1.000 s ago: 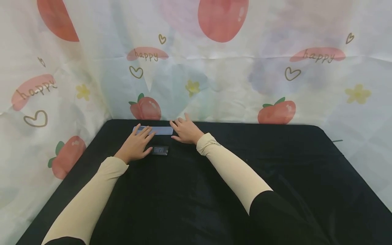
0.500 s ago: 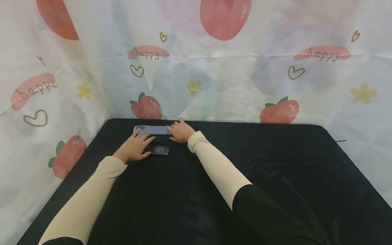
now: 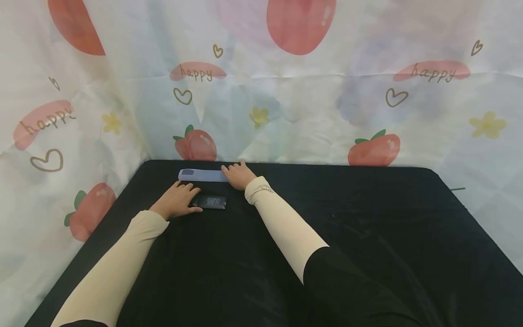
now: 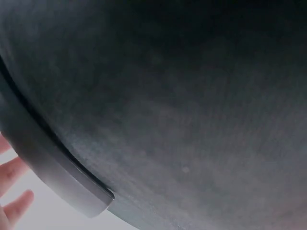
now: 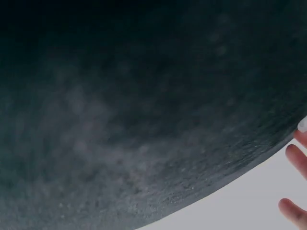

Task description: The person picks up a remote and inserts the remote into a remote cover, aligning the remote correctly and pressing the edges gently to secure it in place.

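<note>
A pale blue flat strip with rounded left corners and a dark rectangle near that end lies at the far left of the black table, in the head view. My right hand is at its right end, fingers covering that end; whether they pinch it I cannot tell. In the right wrist view, spread fingertips show at the right edge. Nearer to me lies a flat black slab with a grey marking. My left hand is spread at its left end, thumb on the near side. Its slab edge shows in the left wrist view.
The black cloth-covered table stretches right and toward me. A light curtain printed with peaches, hearts and "happy" hangs along the back and left edges. Light sleeves cover both forearms.
My right hand has moved left onto the end of the blue strip. My left hand's fingers have drawn back from over the strip toward the black slab, uncovering the dark rectangle.
</note>
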Tool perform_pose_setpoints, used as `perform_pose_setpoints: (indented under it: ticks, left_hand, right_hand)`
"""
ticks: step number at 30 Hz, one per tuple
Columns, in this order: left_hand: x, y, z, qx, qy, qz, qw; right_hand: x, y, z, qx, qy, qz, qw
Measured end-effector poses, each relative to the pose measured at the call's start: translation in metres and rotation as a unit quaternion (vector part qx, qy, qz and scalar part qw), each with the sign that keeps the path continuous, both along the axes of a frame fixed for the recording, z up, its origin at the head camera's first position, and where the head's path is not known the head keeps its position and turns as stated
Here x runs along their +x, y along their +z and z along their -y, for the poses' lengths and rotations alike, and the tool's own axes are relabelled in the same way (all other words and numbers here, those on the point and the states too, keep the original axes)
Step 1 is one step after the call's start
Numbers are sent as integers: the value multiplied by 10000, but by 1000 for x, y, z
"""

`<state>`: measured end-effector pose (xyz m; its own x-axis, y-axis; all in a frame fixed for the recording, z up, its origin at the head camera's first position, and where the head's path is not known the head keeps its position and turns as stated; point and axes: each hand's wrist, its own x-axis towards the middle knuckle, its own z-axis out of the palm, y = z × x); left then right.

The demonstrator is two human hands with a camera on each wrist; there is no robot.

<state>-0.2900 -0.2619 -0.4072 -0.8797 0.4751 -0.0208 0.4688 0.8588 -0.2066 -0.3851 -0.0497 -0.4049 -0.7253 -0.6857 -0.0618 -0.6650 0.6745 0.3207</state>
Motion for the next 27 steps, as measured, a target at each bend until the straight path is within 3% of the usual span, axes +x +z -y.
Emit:
perform_pose_setpoints:
  ticks: [8,15,27]
  left_hand:
    - [0,2,3,46,132,42,9999]
    - [2,1,-1,28,167,158,9997]
    - [7,4,-7,101,355,293,9989]
  right_hand:
    - [0,3,-3,-519,10,-19,9987]
    - [4,5,-4,-612,-241,651,9957]
    - [6,4,-4,-587,-124,291,9978]
